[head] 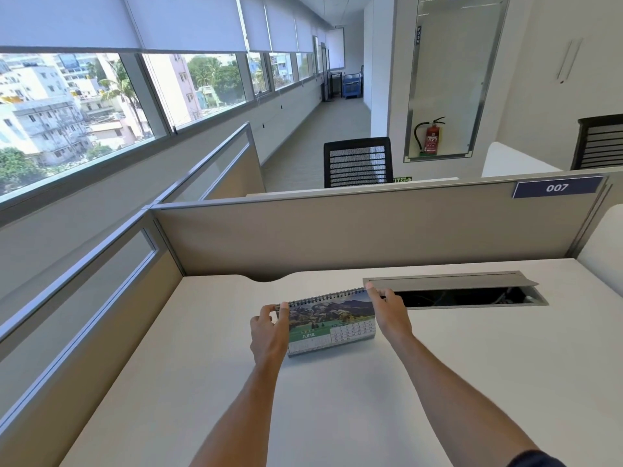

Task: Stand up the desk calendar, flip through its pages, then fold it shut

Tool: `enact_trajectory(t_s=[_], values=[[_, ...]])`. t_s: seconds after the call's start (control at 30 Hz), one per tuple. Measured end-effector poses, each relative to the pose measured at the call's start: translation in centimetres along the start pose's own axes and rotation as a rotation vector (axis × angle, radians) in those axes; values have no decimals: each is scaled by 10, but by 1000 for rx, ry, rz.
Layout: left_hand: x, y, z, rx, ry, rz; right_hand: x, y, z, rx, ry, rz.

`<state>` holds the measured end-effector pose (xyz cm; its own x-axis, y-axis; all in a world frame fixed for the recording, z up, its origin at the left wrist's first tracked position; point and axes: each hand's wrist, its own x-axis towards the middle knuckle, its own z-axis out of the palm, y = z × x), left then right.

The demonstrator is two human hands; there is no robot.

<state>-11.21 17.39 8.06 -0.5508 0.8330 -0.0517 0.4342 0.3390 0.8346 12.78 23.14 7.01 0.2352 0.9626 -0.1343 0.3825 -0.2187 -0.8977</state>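
Desk calendar [332, 323] upright on white desk [337, 399], June page showing — left hand [268, 328] pinching its spiral corner, right hand [391, 313] gripping the opposite top corner

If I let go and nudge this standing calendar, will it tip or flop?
The calendar probably tips easily: it stands on a narrow base, steadied at both top corners by the left hand and right hand. It looks light, thin card. Its spiral-bound pages would likely flop over rather than stay stiff.
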Motion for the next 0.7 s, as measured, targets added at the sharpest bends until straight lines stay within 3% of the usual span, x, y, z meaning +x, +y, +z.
enact_trajectory(t_s=[0.5, 0.7], values=[[9, -1, -4, -66, -118, 91, -2, -7, -6, 43, -140, -34], [2, -9, -9, 212, -98, 231, -8, 0, -8, -59, -105, -130]])
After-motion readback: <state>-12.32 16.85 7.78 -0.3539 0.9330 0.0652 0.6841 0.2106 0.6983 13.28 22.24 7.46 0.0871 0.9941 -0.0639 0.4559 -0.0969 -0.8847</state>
